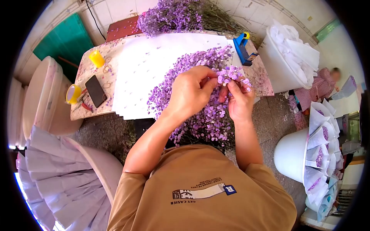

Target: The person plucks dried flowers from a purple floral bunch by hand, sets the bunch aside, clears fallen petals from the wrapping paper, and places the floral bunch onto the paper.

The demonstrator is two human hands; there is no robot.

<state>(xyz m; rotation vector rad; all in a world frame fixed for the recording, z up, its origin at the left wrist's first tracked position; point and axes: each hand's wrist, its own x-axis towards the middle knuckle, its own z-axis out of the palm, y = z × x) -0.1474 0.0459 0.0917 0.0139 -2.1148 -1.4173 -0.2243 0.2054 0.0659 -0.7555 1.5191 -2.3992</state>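
Note:
A large bunch of small purple flowers [192, 63] lies over the front right of a stack of white paper [135, 77] and hangs past the table edge. Above it, my left hand [192, 90] has its thumb and fingers pinched together beside a flower sprig [228, 75]; what the fingertips hold is too small to make out. My right hand [239, 101] is just to the right, its fingers and thumb closed on that sprig from below.
A phone [96, 91], yellow tape rolls [96, 58] and red-handled pliers [85, 106] lie on the table's left. A blue tape dispenser [243, 50] stands at the back right. More flowers [173, 17] lie behind. Wrapped bouquets [322, 142] fill a right-hand tub; another person [318, 86] is beyond.

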